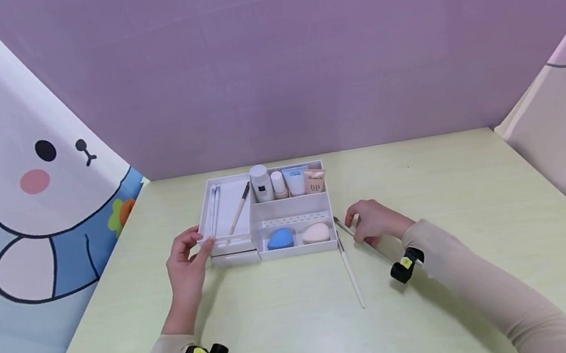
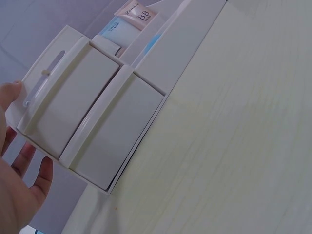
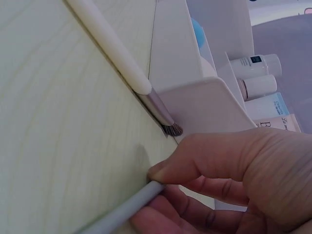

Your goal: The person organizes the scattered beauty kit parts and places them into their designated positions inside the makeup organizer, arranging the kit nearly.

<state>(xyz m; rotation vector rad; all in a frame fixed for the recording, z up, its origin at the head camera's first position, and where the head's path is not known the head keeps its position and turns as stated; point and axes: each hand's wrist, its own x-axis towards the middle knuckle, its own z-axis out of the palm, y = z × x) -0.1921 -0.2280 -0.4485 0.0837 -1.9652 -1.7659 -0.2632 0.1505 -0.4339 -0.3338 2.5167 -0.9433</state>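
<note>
A white makeup organizer (image 1: 292, 207) stands toward the back of the table. My left hand (image 1: 187, 270) holds its left front corner, thumb at the top edge and fingers along the side. Two drawer fronts (image 2: 119, 131) face the left wrist camera. Off the organizer's right side, my right hand (image 1: 374, 221) pinches a slim makeup brush (image 3: 122, 209) between thumb and fingers, its handle slanting toward the wrist. Beside it on the table lies another makeup brush (image 1: 351, 276) with a white handle, its dark bristles (image 3: 173, 129) close against the organizer's wall.
The organizer's back compartments hold a white bottle (image 1: 261, 184), a smaller bottle (image 1: 279, 184), a blue-and-white tube (image 1: 296, 181) and a BB tube (image 1: 315, 181). In front sit a blue sponge (image 1: 280, 238) and a pink sponge (image 1: 316, 232). A dark-tipped brush (image 1: 239, 208) lies on the left top.
</note>
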